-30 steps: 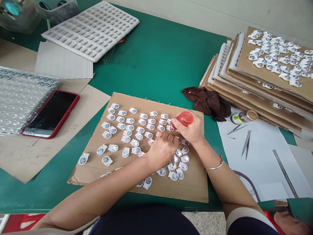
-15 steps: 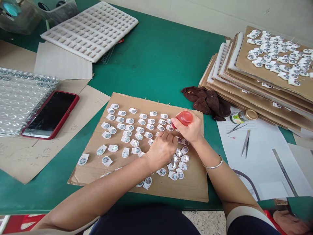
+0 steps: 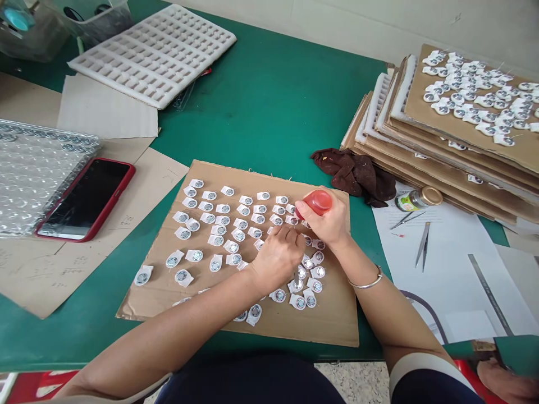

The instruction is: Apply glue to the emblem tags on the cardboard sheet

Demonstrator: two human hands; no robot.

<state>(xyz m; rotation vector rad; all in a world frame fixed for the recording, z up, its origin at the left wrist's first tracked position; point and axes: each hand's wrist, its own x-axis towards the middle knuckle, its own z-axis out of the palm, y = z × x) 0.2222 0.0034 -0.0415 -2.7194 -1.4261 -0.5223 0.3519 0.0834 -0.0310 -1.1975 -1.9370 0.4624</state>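
Observation:
My right hand (image 3: 330, 221) is wrapped round a red, see-through squeeze bottle (image 3: 319, 202), its rounded end up. Just left of it, my left hand (image 3: 280, 255) is closed, knuckles up. Below its fingers a thin metal tool (image 3: 297, 277) sticks out, its tip down at one small part; the rest of the tool is hidden in the hand. Both hands are over a brown cardboard sheet (image 3: 337, 325). Several small white tabs with round metallic centres, such as this white part (image 3: 144, 275), lie spread on the sheet. The bottle's lower end is mostly covered by my fingers.
At the right rise stacked cardboard sheets (image 3: 463, 160) with more parts on top. Near them are a brown cloth (image 3: 357, 175), a glass jar (image 3: 421, 198), tweezers (image 3: 423, 247) and a ruler (image 3: 488, 292). At left lie a phone (image 3: 86, 199) and a white moulded tray (image 3: 155, 56).
The view has shifted very slightly. Both hands, the bottle and the parts hold the same places on the cardboard.

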